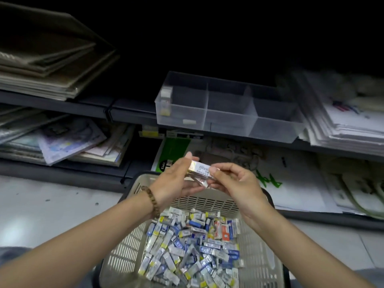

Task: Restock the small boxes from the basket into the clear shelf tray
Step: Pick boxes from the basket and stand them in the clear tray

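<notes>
Basket (124, 246): placed directly under both grips; many small boxes (187, 246) are heaped loose inside.
Left grip (176, 179): fingers are curled round the held boxes (200, 170), thumb laid on top.
Held boxes: a small bundle, kept between the two grips, over the far rim of the basket.
Right grip (234, 183): the bundle's right end is pinched by thumb and fingers.
Clear shelf tray (274, 129): seen on the shelf beyond and above the grips.
</notes>
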The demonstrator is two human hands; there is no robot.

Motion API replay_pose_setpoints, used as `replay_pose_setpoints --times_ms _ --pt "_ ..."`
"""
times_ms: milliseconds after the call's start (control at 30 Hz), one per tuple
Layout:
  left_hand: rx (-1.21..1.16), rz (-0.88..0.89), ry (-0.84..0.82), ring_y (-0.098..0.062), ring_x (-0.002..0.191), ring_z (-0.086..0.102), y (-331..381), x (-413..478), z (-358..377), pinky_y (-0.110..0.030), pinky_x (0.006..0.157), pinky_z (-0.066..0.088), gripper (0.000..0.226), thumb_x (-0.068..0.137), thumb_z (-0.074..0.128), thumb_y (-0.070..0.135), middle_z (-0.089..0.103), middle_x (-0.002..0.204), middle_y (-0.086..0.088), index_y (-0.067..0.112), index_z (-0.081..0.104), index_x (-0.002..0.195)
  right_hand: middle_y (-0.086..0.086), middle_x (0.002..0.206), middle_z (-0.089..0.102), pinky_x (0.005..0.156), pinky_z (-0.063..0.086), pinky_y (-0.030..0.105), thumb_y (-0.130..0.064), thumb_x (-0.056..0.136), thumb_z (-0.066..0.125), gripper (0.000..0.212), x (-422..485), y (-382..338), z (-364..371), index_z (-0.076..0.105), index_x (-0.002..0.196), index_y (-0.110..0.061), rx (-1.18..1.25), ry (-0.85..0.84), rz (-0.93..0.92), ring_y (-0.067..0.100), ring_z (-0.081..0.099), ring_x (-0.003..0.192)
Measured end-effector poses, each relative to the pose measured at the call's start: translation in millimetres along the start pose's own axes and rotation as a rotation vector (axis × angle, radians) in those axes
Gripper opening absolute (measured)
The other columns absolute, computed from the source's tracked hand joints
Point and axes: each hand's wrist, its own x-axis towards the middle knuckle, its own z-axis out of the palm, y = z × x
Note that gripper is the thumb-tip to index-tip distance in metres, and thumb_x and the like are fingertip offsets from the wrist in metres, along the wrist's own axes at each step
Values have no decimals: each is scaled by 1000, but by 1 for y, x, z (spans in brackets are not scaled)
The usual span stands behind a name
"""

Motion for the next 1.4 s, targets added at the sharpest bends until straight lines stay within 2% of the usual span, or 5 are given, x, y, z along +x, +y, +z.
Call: replay_pose_setpoints --times_ms 633,867,1000,1167,1400 --pt "416 461 -120 11 82 61 69 5 -11 -5 66 44 30 78 54 40 69 90 23 26 63 103 3 110 71 85 54 21 -23 88 60 31 15 -60 7 63 117 -11 24 -222 -158 14 66 104" --pt "424 629 153 -15 94 61 110 22 -40 -25 81 49 44 74 53 54 67 104 1 32 61 111 7 108 71 82 54 21 -22 94 54 28 60 -120 51 62 117 -8 -174 -362 -297 17 68 101" --pt "389 578 288 12 108 48 110 37 -62 1 82 32 62 79 36 59 48 120 23 28 44 132 10 104 71 77 55 19 -24 94 55 29 96 -140 67 62 115 -5 -348 -331 -300 16 70 91" --pt "343 383 187 -11 134 35 96 57 -70 -38 115 25 77 79 29 66 39 144 6 21 37 141 7 93 71 73 57 20 -20 93 57 31 129 -138 74 60 116 0 -522 -337 -247 10 68 79" --pt "314 381 159 -10 127 44 93 62 -74 -40 112 31 65 73 27 73 51 133 6 37 49 122 -4 84 64 70 56 23 -22 85 68 19 138 -123 90 53 94 -30 -777 -279 -409 8 67 69"
